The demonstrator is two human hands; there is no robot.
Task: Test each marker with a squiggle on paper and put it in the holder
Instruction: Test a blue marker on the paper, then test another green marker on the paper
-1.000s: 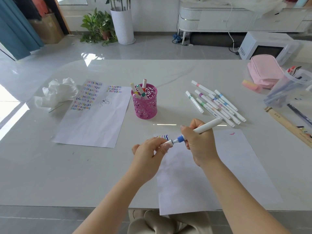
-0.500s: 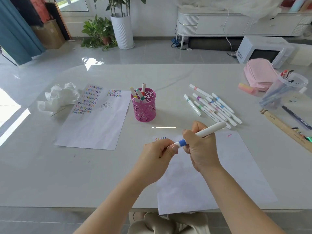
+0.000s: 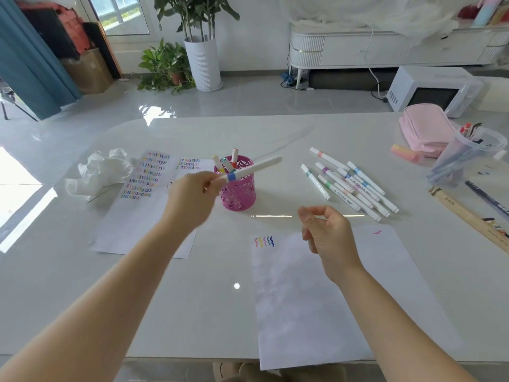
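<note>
My left hand (image 3: 192, 198) grips a white marker with a blue band (image 3: 252, 169) by its capped end, held slantwise just above the pink mesh holder (image 3: 239, 193). Three markers stand in that holder. My right hand (image 3: 327, 235) hovers over the near sheet of paper (image 3: 316, 299), fingers loosely curled, holding nothing. Several coloured squiggles (image 3: 264, 241) sit at that sheet's top left corner. Several loose white markers (image 3: 349, 184) lie in a bunch to the right of the holder.
A second sheet covered in squiggles (image 3: 148, 175) lies left of the holder, beside a crumpled white tissue (image 3: 99, 170). At the right stand a pink pouch (image 3: 425, 129), a clear tub of pens (image 3: 465, 155), a pink eraser (image 3: 406, 153) and a wooden ruler (image 3: 468, 216).
The marker was capped between both hands over the near sheet. My right hand let go, and my left hand carried the marker up and left to the holder.
</note>
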